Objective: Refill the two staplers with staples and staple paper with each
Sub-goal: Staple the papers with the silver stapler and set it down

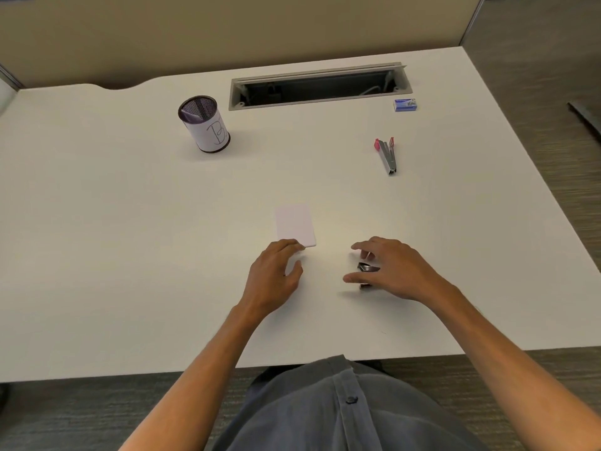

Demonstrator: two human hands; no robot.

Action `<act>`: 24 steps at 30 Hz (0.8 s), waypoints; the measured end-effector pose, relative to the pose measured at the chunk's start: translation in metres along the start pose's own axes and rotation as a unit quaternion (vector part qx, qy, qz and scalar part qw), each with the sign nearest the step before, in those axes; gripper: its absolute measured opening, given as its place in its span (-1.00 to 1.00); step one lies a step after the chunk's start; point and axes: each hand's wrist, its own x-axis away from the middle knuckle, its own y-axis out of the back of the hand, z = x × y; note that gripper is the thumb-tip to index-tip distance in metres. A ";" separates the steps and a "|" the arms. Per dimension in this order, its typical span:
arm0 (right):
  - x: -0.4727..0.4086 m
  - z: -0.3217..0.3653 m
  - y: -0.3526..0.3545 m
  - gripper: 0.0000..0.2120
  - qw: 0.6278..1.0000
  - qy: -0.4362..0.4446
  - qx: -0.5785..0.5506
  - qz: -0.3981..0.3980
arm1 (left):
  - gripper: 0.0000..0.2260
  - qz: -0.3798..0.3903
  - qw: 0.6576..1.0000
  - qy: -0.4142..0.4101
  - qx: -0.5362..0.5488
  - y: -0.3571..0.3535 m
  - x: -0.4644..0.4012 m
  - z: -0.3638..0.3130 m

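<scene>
Both hands are low over the white desk (130, 242), near its front edge. L hand (273, 275) is palm down, fingers loosely curled, fingertips (294, 244) touching the near edge of a small white paper stack (295, 224); thumb is apart from the fingers, pointing toward the R hand, w/ nothing pinched between them, so the L hand is open & just resting on the paper. R hand (395, 268) is spread, index finger stretched out toward the paper, thumb lower & nearer the body, both pointing left. Between thumb & fingers, under the palm, sits a small dark stapler (367, 268), metal showing; most of it is hidden by the hand. Fingers look arched over it rather than clamped, but can't tell if they actually grip it or only touch it. Paper stack lies flat, just beyond the L fingertips & to the left of the R index tip, apart from the dark stapler. Second stapler (387, 154), silver w/ red/pink ends, lies well beyond the R fingers, opened up into a narrow V, untouched. Farther still, past that, a small blue staple box (405, 105) near the desk's cable slot (320, 86). Mesh pen cup (204, 124) w/ a white label stands well beyond the L fingertips, off to the left.
</scene>
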 end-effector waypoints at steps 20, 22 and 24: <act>-0.028 0.020 -0.005 -0.65 0.996 0.038 -0.040 -0.068 | -0.73 -0.037 0.999 -0.008 0.010 0.005 -0.020 0.021; -0.036 0.024 -0.008 -0.63 0.995 0.049 -0.037 -0.073 | -0.73 -0.043 0.999 -0.006 0.007 0.006 -0.024 0.024; -0.045 0.028 -0.011 -0.59 0.995 0.062 -0.027 -0.078 | -0.74 -0.049 0.999 -0.005 0.004 0.008 -0.029 0.027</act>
